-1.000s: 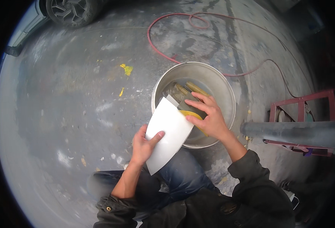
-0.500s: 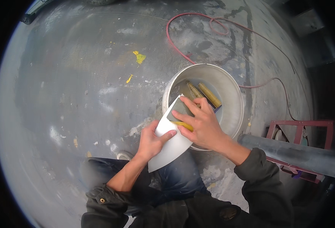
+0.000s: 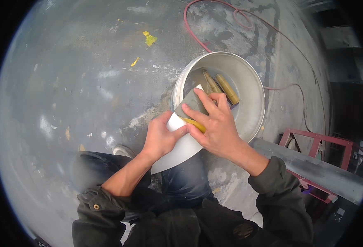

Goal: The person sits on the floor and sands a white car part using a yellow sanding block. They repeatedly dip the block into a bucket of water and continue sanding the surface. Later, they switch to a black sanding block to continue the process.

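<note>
- The left hand [image 3: 161,138] grips a white curved sheet [image 3: 181,150] at its upper left edge, thumb on top and fingers clenched around it from beneath.
- The right hand [image 3: 214,123] presses a grey abrasive-looking sheet [image 3: 191,106] with a yellow piece [image 3: 194,123] beneath it onto the white sheet's upper end; its fingers lie flat, clamping rather than curling.
- The white sheet's long axis runs from lower left, over the knee, to upper right at the rim of the metal basin [image 3: 253,103], just beside both hands; each hand is equally near it.
- In the basin lie two brass-coloured cylinders [image 3: 220,86], possibly submerged; the view is unclear.
- A red hose [image 3: 198,37] loops across the concrete floor [image 3: 86,82] beyond; a red metal frame [image 3: 325,142] and a grey beam [image 3: 313,168] stand to the right, well apart.
</note>
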`<state>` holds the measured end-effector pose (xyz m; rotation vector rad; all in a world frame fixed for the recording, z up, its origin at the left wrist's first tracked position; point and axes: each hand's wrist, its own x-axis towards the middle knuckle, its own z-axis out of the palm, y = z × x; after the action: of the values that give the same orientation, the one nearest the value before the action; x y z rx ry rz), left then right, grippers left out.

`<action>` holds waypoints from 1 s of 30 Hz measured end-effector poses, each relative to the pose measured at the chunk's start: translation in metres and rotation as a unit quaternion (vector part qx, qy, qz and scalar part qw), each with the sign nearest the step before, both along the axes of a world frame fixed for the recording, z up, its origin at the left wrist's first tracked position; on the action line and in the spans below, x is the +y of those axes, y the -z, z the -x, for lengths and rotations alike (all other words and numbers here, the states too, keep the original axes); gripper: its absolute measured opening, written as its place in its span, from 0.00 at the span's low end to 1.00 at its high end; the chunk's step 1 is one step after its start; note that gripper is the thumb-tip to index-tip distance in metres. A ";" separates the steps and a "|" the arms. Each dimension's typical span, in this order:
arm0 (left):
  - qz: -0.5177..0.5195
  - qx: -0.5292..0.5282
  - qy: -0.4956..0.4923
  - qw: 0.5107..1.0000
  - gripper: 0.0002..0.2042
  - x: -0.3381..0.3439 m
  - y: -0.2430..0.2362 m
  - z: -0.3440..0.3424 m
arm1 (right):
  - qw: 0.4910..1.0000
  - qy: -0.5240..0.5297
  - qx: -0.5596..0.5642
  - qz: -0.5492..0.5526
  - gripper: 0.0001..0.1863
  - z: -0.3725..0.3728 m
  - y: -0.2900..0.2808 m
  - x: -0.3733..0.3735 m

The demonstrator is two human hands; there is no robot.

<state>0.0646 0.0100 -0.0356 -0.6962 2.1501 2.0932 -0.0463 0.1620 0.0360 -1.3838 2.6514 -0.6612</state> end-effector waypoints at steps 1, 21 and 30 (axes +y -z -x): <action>0.001 -0.011 0.008 1.000 0.21 -0.006 -0.004 0.003 | 1.000 -0.007 -0.007 0.004 0.24 0.004 0.001 -0.003; 0.005 -0.014 0.020 1.000 0.20 -0.005 -0.003 0.002 | 0.999 0.015 -0.028 -0.003 0.25 0.005 0.009 0.005; -0.022 -0.058 0.058 0.996 0.21 -0.010 -0.007 0.005 | 0.997 0.047 -0.051 0.025 0.25 0.063 -0.005 0.041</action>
<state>0.0601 -0.0003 -0.0284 -0.6538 2.0252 1.9845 -0.1089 0.2026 0.0411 -1.2082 2.6489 -0.7920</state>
